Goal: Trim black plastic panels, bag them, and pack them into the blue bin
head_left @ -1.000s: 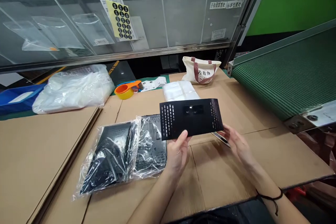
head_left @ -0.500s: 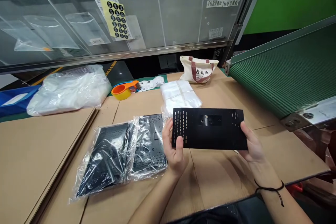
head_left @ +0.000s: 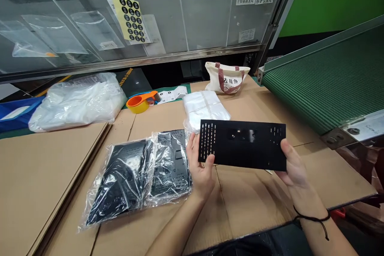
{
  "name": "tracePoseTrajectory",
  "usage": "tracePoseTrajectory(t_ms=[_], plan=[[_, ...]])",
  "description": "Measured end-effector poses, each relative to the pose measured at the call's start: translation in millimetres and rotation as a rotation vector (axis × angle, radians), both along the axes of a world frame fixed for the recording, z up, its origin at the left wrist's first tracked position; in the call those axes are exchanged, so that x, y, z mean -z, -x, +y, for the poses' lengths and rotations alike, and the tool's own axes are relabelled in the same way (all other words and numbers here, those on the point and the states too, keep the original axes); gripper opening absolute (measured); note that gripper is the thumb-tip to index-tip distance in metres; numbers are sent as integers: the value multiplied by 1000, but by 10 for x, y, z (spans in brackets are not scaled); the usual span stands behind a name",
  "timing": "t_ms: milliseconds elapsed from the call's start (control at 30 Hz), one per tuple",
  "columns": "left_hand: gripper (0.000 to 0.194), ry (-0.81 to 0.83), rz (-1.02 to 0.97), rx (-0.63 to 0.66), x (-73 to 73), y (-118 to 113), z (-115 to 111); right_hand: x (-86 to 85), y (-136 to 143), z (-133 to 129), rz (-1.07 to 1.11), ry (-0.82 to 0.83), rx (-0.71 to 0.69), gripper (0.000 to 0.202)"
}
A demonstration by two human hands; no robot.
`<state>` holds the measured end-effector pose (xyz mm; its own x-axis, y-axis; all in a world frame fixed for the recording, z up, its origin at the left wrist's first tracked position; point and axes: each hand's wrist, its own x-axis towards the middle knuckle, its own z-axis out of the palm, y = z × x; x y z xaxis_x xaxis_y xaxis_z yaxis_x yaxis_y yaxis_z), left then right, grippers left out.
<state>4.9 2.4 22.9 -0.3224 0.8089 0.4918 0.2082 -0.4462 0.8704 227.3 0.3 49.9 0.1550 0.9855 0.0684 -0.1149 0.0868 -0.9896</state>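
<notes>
A flat black slotted panel (head_left: pixel 240 152) is held up above the cardboard, its glossy face towards me. Rows of small slots run along its left end, with fewer at the right. My left hand (head_left: pixel 202 170) grips the left end, thumb on the front and fingers behind. My right hand (head_left: pixel 294 166) pinches the right end near its lower corner. Just left of my left hand lie two bagged black panels, one (head_left: pixel 171 164) slotted and the other (head_left: pixel 123 180) further left, both in clear plastic. A stack of clear plastic bags (head_left: pixel 205 106) sits behind the held panel.
Cardboard sheets (head_left: pixel 45 168) are stacked at left. At the back are a plastic-wrapped bundle (head_left: pixel 81 102), an orange and yellow tape dispenser (head_left: pixel 141 102), a paper label strip (head_left: pixel 172 95) and a cloth bag (head_left: pixel 227 78). A green conveyor belt (head_left: pixel 336 84) slopes along the right.
Both hands have shifted slightly right with the panel. It now tilts a little, its right end lower, and the light on its face has moved. The bagged panels stay put.
</notes>
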Motion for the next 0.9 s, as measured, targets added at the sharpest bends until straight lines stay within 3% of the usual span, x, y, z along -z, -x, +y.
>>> tracePoseTrajectory(t_ms=[100,233,300,367,500,700,900], plan=[[44,125,-80,-21,-7,21,53,-56,55,-83,-157,-44,-15,43],[63,203,-440,45,-76,-37,85,-157,175,-202,-662,-352,-60,22],[69,196,-638,121,-138,-72,77,-183,227,-236,-897,-567,2,30],[64,151,-668,145,-190,-79,65,-176,258,-244,-1029,-695,127,40],[53,69,-544,119,-187,-26,52,-92,265,-211,-1007,-706,229,43],[53,65,-538,94,-102,-12,59,18,214,-202,-852,-818,199,46],[57,135,-614,164,-83,-7,74,-15,122,-226,-1014,-878,75,38]])
